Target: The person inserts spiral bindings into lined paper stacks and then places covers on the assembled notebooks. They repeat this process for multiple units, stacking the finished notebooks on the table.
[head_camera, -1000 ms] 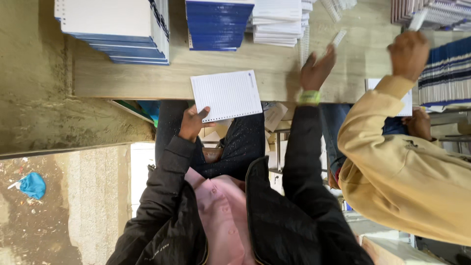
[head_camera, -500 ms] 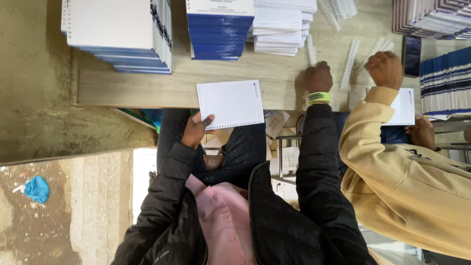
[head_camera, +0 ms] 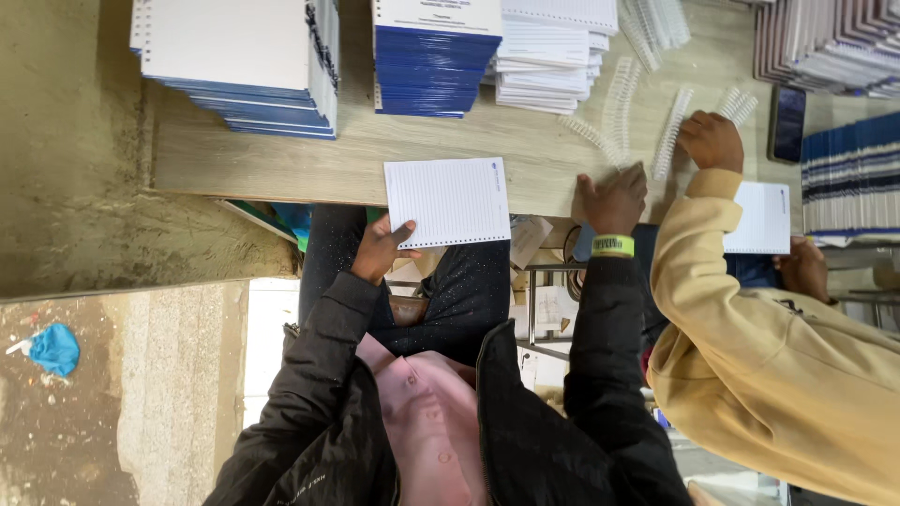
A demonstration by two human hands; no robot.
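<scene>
Your left hand (head_camera: pixel 382 248), centre frame, pinches the lower left corner of the lined paper pad (head_camera: pixel 448 201), thumb on top, fingers closed on it. The pad lies flat, half over the counter (head_camera: pixel 281 159) edge. Your right hand (head_camera: pixel 611 199), right of centre, rests knuckles-up on the counter, fingers curled loosely, holding nothing; a green wristband (head_camera: pixel 612 245) sits at the cuff. Both forearms rise from the bottom in black sleeves. White spiral binding coils (head_camera: pixel 619 108) lie just above that hand. A co-worker's hand (head_camera: pixel 712 141), yellow sleeve, touches other coils at upper right. Blue notebook stacks (head_camera: pixel 436 56) along the top.
</scene>
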